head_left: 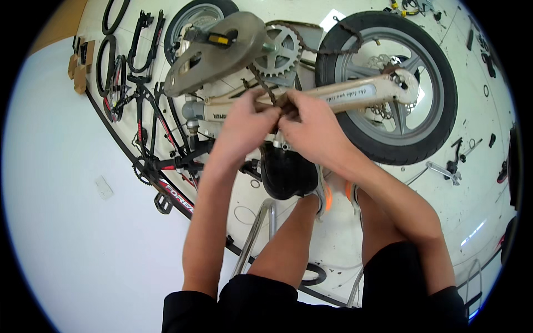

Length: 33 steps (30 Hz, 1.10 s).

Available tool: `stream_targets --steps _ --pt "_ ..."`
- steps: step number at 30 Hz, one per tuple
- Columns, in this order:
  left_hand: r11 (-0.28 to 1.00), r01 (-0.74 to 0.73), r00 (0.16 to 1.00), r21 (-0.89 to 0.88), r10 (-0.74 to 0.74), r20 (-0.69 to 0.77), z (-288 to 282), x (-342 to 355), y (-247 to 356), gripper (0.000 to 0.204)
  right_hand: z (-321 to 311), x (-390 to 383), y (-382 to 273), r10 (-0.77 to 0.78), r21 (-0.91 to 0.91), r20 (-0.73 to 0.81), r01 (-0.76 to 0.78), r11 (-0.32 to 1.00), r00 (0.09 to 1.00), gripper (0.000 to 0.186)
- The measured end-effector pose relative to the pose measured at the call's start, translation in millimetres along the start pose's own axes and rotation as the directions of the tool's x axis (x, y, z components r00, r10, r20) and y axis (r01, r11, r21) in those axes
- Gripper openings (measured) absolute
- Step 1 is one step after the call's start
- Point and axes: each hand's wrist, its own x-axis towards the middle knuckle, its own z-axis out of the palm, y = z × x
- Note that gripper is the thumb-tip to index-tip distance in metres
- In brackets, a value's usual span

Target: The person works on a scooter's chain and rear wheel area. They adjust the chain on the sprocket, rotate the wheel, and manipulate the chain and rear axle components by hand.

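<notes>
Two bare hands, one chain. Left hand [247,119] and right hand [307,123] are close together mid-scene, fingers curled, thumbs and forefingers pinching the dark, rusty-looking chain [261,81]. Can't tell which links; fingertips hide them.

Chain sits on the far side of the hands: one run goes from the fingers up to the single toothed chainring [285,51], another trails off right towards the big wheel. Grey slotted cover [222,55], one, just left of the chainring.

Wheels on this bike: two. Big five-spoke wheel [401,125] on the right, smaller-looking wheel [192,15] far left. One tan frame beam [355,95] runs right from behind the hands to the big wheel's hub. One black saddle [286,173], just near of the hands.

Left side: one black-and-red bike frame [149,105] by the wall, one black pedal [162,203] at its near end. Right side: one silver wrench [443,171] on the pale floor [405,188], near of the big wheel.
</notes>
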Motion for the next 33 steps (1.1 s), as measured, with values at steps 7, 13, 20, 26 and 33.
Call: stream_targets --steps 7,13,20,26,33 --pt "0.959 -0.030 0.998 -0.283 0.042 0.035 -11.2 -24.6 -12.0 0.051 24.9 -4.5 4.7 0.214 0.151 -0.012 -0.210 0.966 0.977 0.041" --pt "0.909 -0.097 0.993 -0.405 0.118 0.027 -25.6 -37.0 -27.5 0.039 41.5 -4.9 5.8 0.310 0.452 0.068 -0.307 0.837 0.948 0.036" --pt "0.951 -0.304 0.930 -0.057 0.309 0.197 -34.2 -39.6 -66.2 0.028 16.5 -27.6 2.6 0.503 0.494 0.197 -0.528 0.691 0.842 0.031" --pt "0.876 -0.453 0.832 0.164 0.482 -0.275 -16.4 2.3 -66.0 0.029 -40.0 -10.7 -22.0 0.279 -0.120 -0.053 -0.283 0.952 0.959 0.024" --pt "0.737 -0.490 0.706 0.465 0.649 -0.285 3.5 48.3 -76.9 0.043 -86.1 5.1 -19.6 0.075 -0.262 -0.096 -0.098 0.960 0.993 0.028"
